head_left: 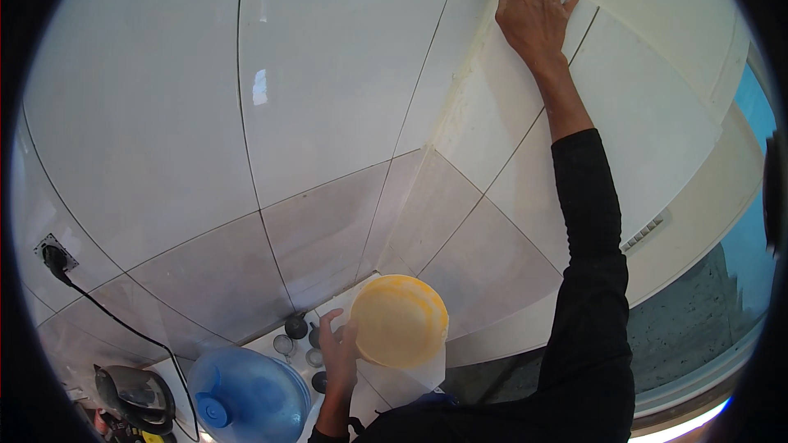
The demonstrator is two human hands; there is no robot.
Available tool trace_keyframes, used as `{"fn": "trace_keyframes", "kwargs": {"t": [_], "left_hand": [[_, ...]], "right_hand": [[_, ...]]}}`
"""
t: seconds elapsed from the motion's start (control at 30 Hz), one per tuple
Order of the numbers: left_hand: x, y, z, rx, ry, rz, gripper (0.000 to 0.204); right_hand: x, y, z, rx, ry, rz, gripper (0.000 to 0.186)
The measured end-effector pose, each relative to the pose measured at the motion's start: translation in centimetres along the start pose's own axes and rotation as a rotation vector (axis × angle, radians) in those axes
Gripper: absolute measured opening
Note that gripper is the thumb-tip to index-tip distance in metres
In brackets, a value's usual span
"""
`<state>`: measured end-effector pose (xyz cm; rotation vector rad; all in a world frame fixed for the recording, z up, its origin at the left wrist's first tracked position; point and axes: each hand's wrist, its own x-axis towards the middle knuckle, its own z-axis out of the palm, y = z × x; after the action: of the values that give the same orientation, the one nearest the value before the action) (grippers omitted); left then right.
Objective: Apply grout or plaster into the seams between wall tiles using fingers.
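Observation:
At the top, my right hand (535, 12) reaches up to the white tiled wall (484, 107) beside the inner corner. Its fingers are spread and bent, with the fingertips against the upper tile, and pale paste coats them. I see no tool in it. Lower down, my left hand (338, 353) grips the side of a round yellow bowl (400, 320). Pale, cream-coloured material covers the inside of the bowl. A cream strip (460, 102) runs down the corner where the two walls meet.
At lower left stand a large blue water bottle (246, 398) and a dark electric kettle (135, 398). A black plug (55, 258) sits in the wall socket, its cord hanging down. Small glasses (284, 345) and dark jars (296, 326) crowd the ledge. A window frame (698, 205) curves along the right.

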<state>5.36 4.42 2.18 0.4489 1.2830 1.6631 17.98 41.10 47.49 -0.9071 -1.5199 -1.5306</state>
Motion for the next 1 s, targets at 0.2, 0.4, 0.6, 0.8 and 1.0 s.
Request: {"fn": "trace_keyframes", "kwargs": {"t": [0.2,0.4,0.6,0.8,1.0], "left_hand": [[0.7,-0.7,-0.6,-0.012,0.018,0.000,0.047],[0.3,-0.1,-0.3,-0.050,0.008,0.013,0.047],[-0.7,0.2,-0.6,-0.055,0.032,0.051,0.048],[-0.8,-0.9,-1.6,0.012,0.068,0.036,0.048],[-0.7,-1.2,-1.6,0.024,0.099,0.043,0.048]], "right_hand": [[-1.0,-0.2,-0.3,0.001,-0.016,-0.051,0.052],[-4.3,-1.5,-0.8,0.093,-0.025,-0.101,0.050],[-9.1,-3.6,-2.4,0.229,-0.143,-0.116,0.051],[-4.6,-1.3,-2.0,0.132,-0.015,-0.029,0.055],[-2.2,-0.7,-1.3,0.024,-0.090,-0.042,0.053]]}}
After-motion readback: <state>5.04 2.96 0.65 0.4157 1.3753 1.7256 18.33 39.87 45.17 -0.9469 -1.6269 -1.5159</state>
